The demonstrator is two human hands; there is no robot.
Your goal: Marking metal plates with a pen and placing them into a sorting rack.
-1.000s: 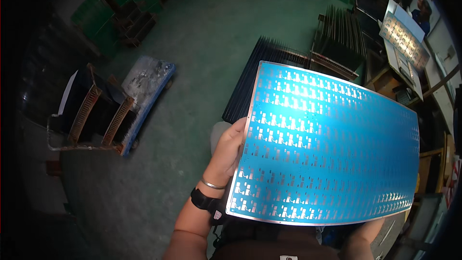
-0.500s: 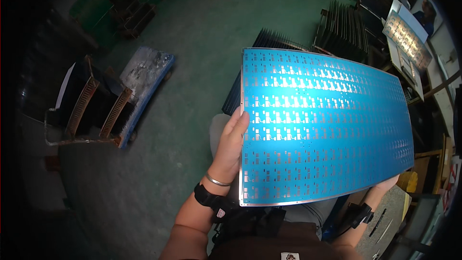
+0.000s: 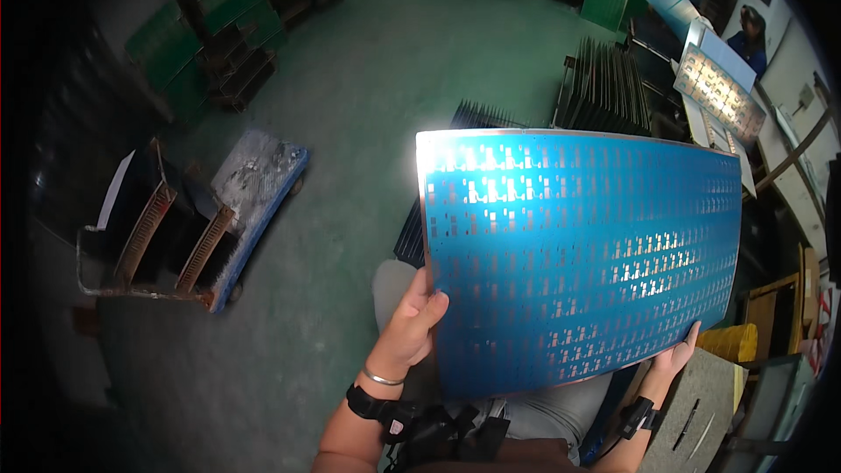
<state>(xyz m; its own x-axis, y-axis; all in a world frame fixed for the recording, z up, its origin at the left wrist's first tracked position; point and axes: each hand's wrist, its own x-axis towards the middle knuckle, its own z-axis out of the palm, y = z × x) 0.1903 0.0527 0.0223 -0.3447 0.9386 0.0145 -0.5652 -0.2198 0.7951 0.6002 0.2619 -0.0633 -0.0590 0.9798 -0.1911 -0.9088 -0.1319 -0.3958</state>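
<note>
A large blue circuit board panel (image 3: 561,254), patterned with rows of small coppery pads, is held up in front of me. It is tilted, and light glares off its far left corner. My left hand (image 3: 410,324) grips the panel's left edge, thumb on the face and fingers behind. At the near right edge, my right hand (image 3: 676,355) holds it too, with one finger along the rim and most of the hand underneath. Both wrists wear black straps, and a silver bangle (image 3: 384,379) circles the left one.
Racks of upright dark panels (image 3: 604,88) stand beyond the panel. On the left is a blue-edged cart (image 3: 263,171) with a metal-framed rack. At right, a grey table (image 3: 701,403) bears a pen (image 3: 686,425), near a yellow roll (image 3: 731,343). Another person (image 3: 749,39) is at the far right.
The panel and both hands have come lower and nearer to me, and its tilt has changed, so the glare has shifted to the far left corner. My view has tipped upward.
</note>
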